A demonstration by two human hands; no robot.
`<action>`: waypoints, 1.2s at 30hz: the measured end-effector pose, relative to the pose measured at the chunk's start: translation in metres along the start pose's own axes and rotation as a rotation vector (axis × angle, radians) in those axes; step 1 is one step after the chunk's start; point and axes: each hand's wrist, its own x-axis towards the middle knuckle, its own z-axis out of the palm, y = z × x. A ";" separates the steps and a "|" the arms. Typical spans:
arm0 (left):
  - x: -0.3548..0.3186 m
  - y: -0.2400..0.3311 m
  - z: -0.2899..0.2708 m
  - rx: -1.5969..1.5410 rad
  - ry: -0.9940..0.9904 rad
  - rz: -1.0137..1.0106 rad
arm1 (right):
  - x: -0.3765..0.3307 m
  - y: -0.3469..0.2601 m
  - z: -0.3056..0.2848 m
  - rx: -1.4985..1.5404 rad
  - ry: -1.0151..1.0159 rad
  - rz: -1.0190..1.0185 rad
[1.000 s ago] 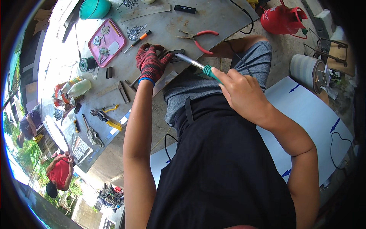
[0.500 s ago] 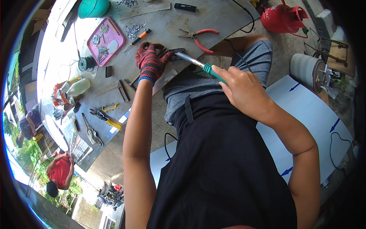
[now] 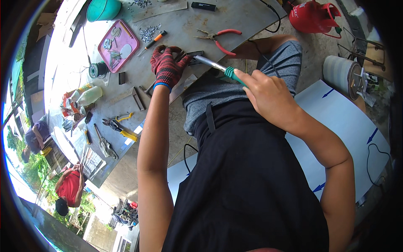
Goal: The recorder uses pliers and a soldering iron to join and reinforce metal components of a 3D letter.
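Observation:
My left hand (image 3: pixel 168 67), in a red-and-black striped knit glove with a blue cuff, rests at the edge of the metal worktable (image 3: pixel 180 25). Its fingers are curled and its thumb presses on a small dark metal piece (image 3: pixel 197 53), partly hidden. Gripped in my bare right hand (image 3: pixel 268 92) is a tool with a green ribbed handle (image 3: pixel 232 74) and a shiny metal shaft. The shaft's far end meets the dark piece beside my left thumb; its tip cannot be made out. Under my left wrist, a metal rod tool (image 3: pixel 147 89) shows in part.
Near the hands lie red-handled pliers (image 3: pixel 225 42), an orange-black screwdriver (image 3: pixel 153 42) and a pink tray (image 3: pixel 130 44) of small parts. Yellow-handled snips (image 3: pixel 121 129) and a wire spool (image 3: pixel 98 69) lie left. A red gas cylinder (image 3: pixel 312 17) stands beyond the edge. Two other people (image 3: pixel 70 187) are far left.
The whole view has shifted slightly. Both hands keep nearly the same grip and place, with the shaft still at the dark metal piece.

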 end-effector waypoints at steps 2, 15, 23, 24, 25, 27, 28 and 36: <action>-0.001 -0.001 0.000 -0.004 -0.004 -0.014 | 0.000 -0.001 0.000 0.010 0.008 0.000; -0.003 0.001 0.000 -0.003 0.014 -0.012 | -0.002 -0.007 -0.002 -0.073 0.090 -0.071; -0.004 -0.002 0.001 -0.038 0.022 -0.021 | 0.001 -0.001 -0.004 0.080 0.024 -0.005; -0.003 -0.003 0.002 -0.029 0.017 -0.012 | 0.001 0.001 -0.005 0.143 0.034 -0.016; -0.002 -0.003 0.002 -0.019 0.011 -0.002 | 0.002 0.003 -0.005 0.143 0.035 -0.016; -0.002 -0.002 0.001 -0.019 0.007 -0.003 | 0.002 0.006 -0.006 0.174 0.027 -0.012; -0.002 -0.002 0.001 -0.019 0.003 -0.005 | 0.002 0.007 -0.006 0.174 0.028 -0.011; 0.000 -0.005 0.003 0.004 0.010 0.024 | 0.004 0.010 -0.007 0.141 0.036 -0.031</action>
